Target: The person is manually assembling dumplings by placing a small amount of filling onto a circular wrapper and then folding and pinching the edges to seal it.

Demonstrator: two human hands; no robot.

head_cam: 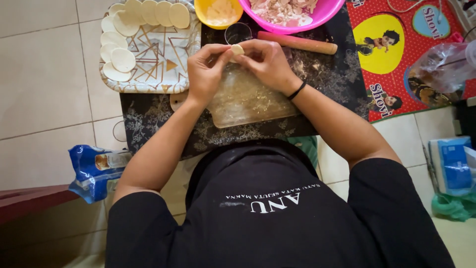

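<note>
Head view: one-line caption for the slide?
Both hands, left hand and right hand, pinch a small dough piece above a floured board, beside a tray of dough rounds.

Dough piece (pixel 237 49) pale, soft, matt, pinched between left hand (pixel 207 69) and right hand (pixel 267 62). Board (pixel 248 101) clear plastic, greasy, flour-smeared. Rolling pin (pixel 297 43) bare wood, matt. Tray (pixel 158 64) glossy, printed, with matt dough rounds (pixel 122 59). Pink bowl (pixel 325 12) and yellow bowl (pixel 201 10) smooth glossy plastic. Mat (pixel 327 74) dark, patterned, dusted. Floor (pixel 44 74) glazed tile. Blue bag (pixel 94 168) shiny plastic film. Shirt (pixel 277 228) black matt cloth.
</note>
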